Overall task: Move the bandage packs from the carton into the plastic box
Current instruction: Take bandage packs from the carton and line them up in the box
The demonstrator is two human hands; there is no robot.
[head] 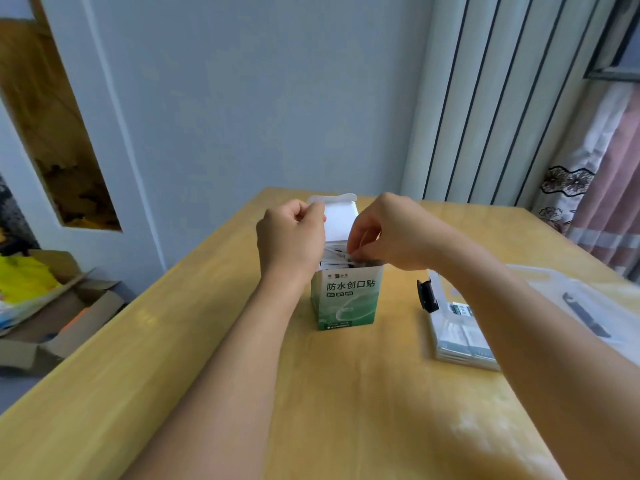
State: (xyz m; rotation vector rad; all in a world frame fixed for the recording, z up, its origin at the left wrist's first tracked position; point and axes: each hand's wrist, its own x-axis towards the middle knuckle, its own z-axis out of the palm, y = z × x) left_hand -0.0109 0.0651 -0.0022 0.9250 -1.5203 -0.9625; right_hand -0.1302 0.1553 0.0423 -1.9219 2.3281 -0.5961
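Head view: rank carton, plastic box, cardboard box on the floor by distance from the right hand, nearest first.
1. Carton: at table centre, right under the right hand, whose fingertips reach into its open top.
2. Plastic box: on the table to the right, beside the right forearm.
3. Cardboard box: on the floor, far left, off the table.

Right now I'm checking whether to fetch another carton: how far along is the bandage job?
Partly done. Some bandage packs already lie in the plastic box on the right. In hand: the left hand holds the carton flap back while the right hand fingers reach into its open top. Left: more packs still show inside the carton.
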